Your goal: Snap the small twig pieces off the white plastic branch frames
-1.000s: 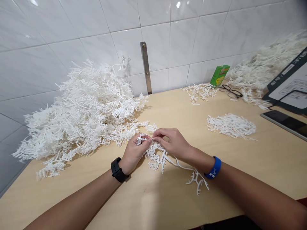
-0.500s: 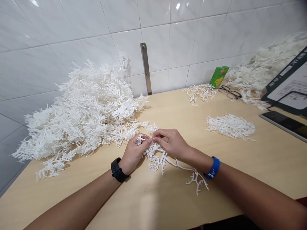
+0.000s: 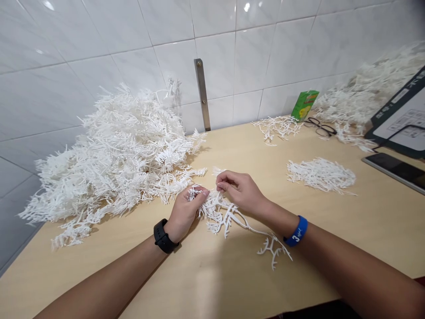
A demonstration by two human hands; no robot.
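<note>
My left hand [image 3: 186, 210], with a black band at its wrist, is closed around a white branching plastic piece [image 3: 230, 215]. That piece spreads from the fingers to the right and dangles past my right wrist. My right hand [image 3: 239, 190], wearing a blue wristband [image 3: 296, 231], is pinched a little to the right of the left fingers, over the piece. White bits show at its fingertips. A large heap of white branching pieces [image 3: 126, 150] lies beside my left hand.
On the right of the wooden table [image 3: 332, 239] lies a small pile of white sprigs [image 3: 321, 175]. Behind it are loose branches [image 3: 277, 128], a green carton [image 3: 304, 105], glasses [image 3: 320, 127] and another white heap [image 3: 375, 88]. A phone [image 3: 398, 170] lies at the right edge.
My right hand has moved a little right and up, away from my left fingers, with white bits at its fingertips. My left hand has hardly moved and keeps its hold.
</note>
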